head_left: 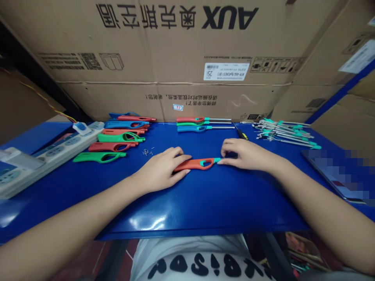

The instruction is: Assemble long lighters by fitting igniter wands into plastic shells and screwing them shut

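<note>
A red stick lighter (195, 164) with a teal trigger and teal collar lies across the blue table in front of me. My left hand (164, 168) is wrapped round its handle end, thumb on the near side and fingers on the far side. At the collar end, my right hand (240, 154) is closed, with thumb and fingertips pinching at the teal collar. Whether a metal tube runs on beneath that hand is hidden. Beyond it lie a red lighter (190, 120), a green one and a blue lighter (193, 128), each with a metal tube. A screwdriver (242, 134) rests beside them.
Several coloured handle shells (113, 146) are lined up at left, near small screws (148, 151) and a white power strip (58, 154). Teal-ended tubes with wires (287, 132) are heaped at right. A phone (336, 175) lies at the right edge. A cardboard wall (164, 78) closes the back.
</note>
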